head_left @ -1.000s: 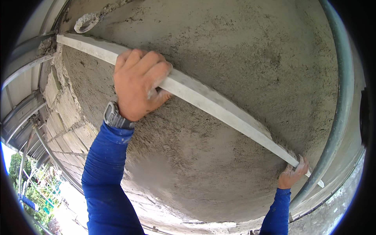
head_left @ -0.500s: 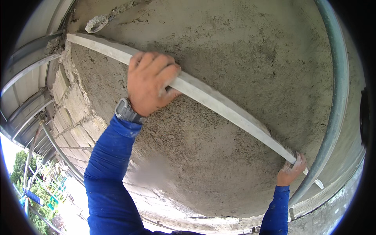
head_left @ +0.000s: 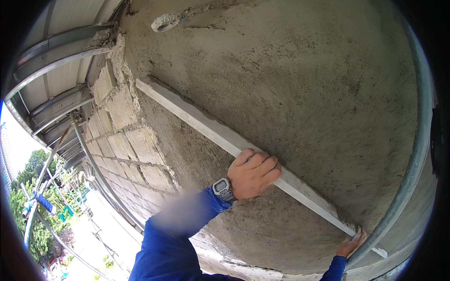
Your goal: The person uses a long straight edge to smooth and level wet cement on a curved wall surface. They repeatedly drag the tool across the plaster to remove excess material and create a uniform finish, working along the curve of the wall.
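A long, pale straightedge bar [head_left: 197, 119] lies slantwise against the wet grey plaster [head_left: 309, 84], from upper left down to lower right. My left hand [head_left: 254, 174], below a grey wristwatch [head_left: 222, 188], is closed over the bar near its middle. Toward the bar's lower right end, my right hand [head_left: 352, 242] grips it, partly hidden and close to a curved metal pipe. Wet mortar clings along the bar's upper edge. Rougher plaster [head_left: 276, 225] shows beneath the bar.
A metal scaffold pipe [head_left: 415, 173] curves down the right side, in front of the bar's lower end. Bare blockwork [head_left: 126, 145] borders the plaster at left. Metal roof beams [head_left: 61, 65] hang at upper left, with scaffold poles [head_left: 101, 173] below. A mortar-covered stub [head_left: 166, 22] sticks out above.
My left hand has moved down and right along with the bar, whose upper end is lower on the wall. My right hand stays near the lower end. The view has shifted.
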